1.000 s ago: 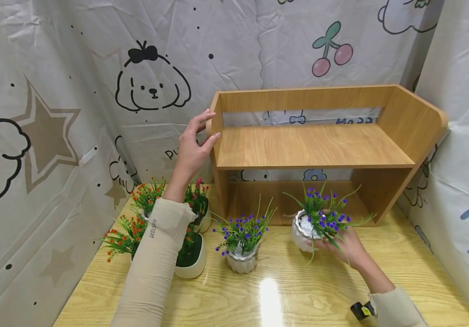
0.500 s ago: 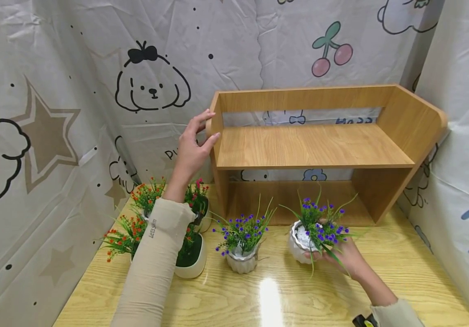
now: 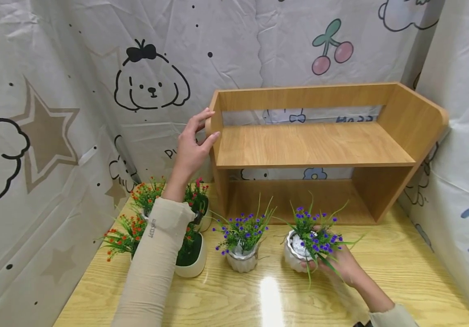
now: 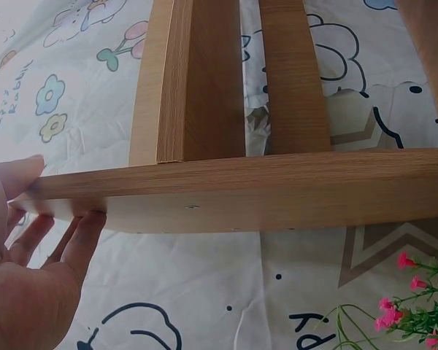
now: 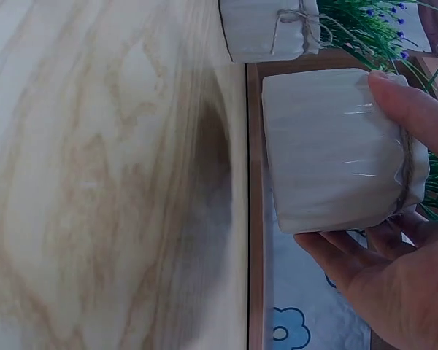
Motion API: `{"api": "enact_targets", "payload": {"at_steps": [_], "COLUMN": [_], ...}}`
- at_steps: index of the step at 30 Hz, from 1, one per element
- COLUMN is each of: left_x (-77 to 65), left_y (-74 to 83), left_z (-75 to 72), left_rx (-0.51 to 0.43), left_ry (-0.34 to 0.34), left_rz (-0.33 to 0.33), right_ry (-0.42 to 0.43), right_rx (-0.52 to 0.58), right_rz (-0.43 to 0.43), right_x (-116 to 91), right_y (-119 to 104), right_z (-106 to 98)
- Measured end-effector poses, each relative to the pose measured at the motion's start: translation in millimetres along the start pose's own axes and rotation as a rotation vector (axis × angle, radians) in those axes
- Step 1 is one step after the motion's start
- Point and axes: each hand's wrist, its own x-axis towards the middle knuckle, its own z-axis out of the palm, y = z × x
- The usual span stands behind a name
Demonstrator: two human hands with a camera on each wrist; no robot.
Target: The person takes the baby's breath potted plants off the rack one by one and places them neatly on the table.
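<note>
On the left, my left hand (image 3: 191, 145) grips the left side panel of a two-tier wooden shelf (image 3: 316, 145). In the left wrist view the thumb lies on one face of the panel (image 4: 263, 186) and the fingers on the other. My right hand (image 3: 342, 263) holds a white ribbed flowerpot (image 3: 295, 254) with purple flowers, in front of the shelf. The right wrist view shows thumb and fingers round the pot (image 5: 336, 149), near its twine-tied rim. A shadow lies on the table beside it, and the pot appears slightly raised. Both shelf tiers hold nothing.
A matching purple-flowered pot (image 3: 242, 261) stands left of the held one. Further left, partly behind the left sleeve (image 3: 156, 254), are orange-flowered plants (image 3: 125, 236), a pink-flowered plant (image 3: 196, 197) and a white planter (image 3: 191, 268). Printed cloth (image 3: 156, 136) surrounds the wooden table (image 3: 234, 299).
The right hand has moved the held flowerpot a little left and toward the table's front, away from the shelf. The left hand has stayed on the shelf's side panel.
</note>
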Motion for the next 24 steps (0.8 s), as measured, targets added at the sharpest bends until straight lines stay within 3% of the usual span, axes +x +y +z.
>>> {"api": "enact_targets", "payload": {"at_steps": [8,14,17,24], "left_x": [0.3,1.1,1.8,1.0], "left_y": [-0.1,-3.5,-5.5,-1.5], "left_z": [-0.6,0.5,1.2,0.1], "left_rx": [0.010,0.004,0.003,-0.007], "left_ry": [-0.007,-0.002,0.001,0.000], "left_rz": [-0.008,-0.008,-0.006,-0.006], "right_ry": [-0.064,-0.140,-0.179,-0.274], "right_rx": [0.023,-0.128,-0.187,-0.043], "right_rz": [0.065,0.150,0.145,0.346], "right_x": [1.6,2.1,2.6,4.9], "right_y": [-2.2,-3.5,-3.3,-6.2], "right_z": [1.8,2.8,3.6,-0.2]}}
